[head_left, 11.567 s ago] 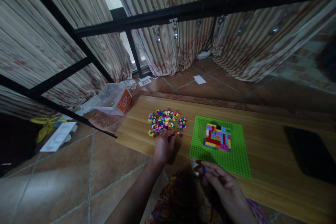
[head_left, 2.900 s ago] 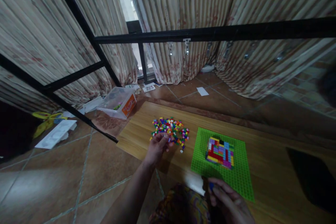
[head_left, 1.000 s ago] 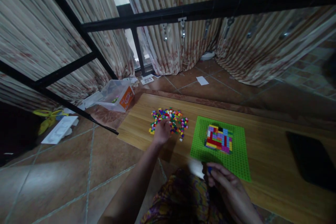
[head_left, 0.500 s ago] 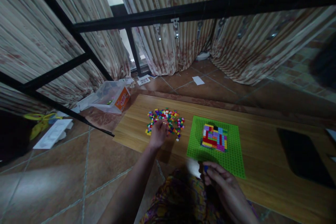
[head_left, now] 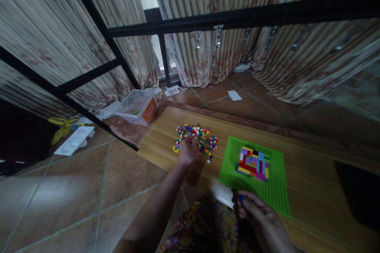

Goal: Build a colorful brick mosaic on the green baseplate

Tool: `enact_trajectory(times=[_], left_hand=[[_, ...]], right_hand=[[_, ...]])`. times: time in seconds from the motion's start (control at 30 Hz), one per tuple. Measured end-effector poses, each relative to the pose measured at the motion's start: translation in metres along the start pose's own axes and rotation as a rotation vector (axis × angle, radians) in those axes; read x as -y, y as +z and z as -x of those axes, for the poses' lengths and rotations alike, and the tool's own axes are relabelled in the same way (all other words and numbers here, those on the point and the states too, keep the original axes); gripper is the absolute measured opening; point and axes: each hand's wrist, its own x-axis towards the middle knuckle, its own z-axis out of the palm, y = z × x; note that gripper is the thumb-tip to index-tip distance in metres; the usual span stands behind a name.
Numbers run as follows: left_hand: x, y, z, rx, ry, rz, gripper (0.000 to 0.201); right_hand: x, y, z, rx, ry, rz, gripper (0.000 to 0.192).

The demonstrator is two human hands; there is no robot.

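Note:
A pile of small coloured bricks (head_left: 198, 139) lies on a low wooden board (head_left: 299, 154). My left hand (head_left: 187, 151) rests on the pile's near edge with its fingers curled among the bricks; whether it holds one is hidden. To the right lies a green baseplate (head_left: 268, 189) with a flat multicoloured brick block (head_left: 253, 164) built on it. My right hand (head_left: 261, 219) hovers near the baseplate's front left corner and pinches a small blue brick (head_left: 241, 198) in its fingertips.
A clear plastic box with an orange label (head_left: 139, 107) stands on the tiled floor past the board's left end. Black metal bars (head_left: 225, 17) cross overhead in front of curtains. White packaging (head_left: 74, 140) and a yellow item lie at the left. A dark slab (head_left: 360, 189) lies on the board's right.
My left hand has stayed on the brick pile, its fingers shifting slightly. My right hand still holds the blue brick near the baseplate's corner. The view has shifted a little.

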Motion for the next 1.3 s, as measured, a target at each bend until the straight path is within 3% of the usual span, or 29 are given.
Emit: enact_trajectory(times=[0.33, 0.43, 0.53, 0.6, 0.7, 0.83, 1.0, 1.3], left_hand=[[0.002, -0.005, -0.004, -0.090, 0.027, -0.087, 0.034], [0.005, -0.027, -0.005, -0.180, 0.061, -0.144, 0.029], [0.009, -0.060, -0.001, -0.246, 0.084, -0.212, 0.026], [0.013, -0.080, 0.005, -0.258, 0.084, -0.270, 0.024], [0.019, -0.096, 0.012, -0.186, 0.084, -0.455, 0.028], [0.022, -0.094, 0.015, -0.089, 0.149, -0.683, 0.036], [0.018, -0.086, 0.012, -0.023, 0.167, -0.812, 0.033], [0.020, -0.083, 0.013, -0.073, 0.177, -0.823, 0.024]], right_hand=[[-0.007, -0.008, -0.005, 0.010, 0.019, 0.010, 0.041], [-0.007, -0.007, -0.005, -0.006, 0.025, 0.001, 0.041], [-0.006, -0.006, -0.004, -0.013, 0.028, -0.003, 0.042], [-0.006, -0.005, -0.004, -0.010, 0.029, -0.001, 0.043], [-0.006, -0.005, -0.005, -0.003, 0.027, 0.010, 0.042], [-0.007, -0.005, -0.005, -0.007, 0.015, 0.031, 0.042], [-0.008, -0.005, -0.005, -0.021, 0.016, 0.039, 0.045], [-0.008, -0.005, -0.006, -0.013, 0.036, 0.031, 0.044]])
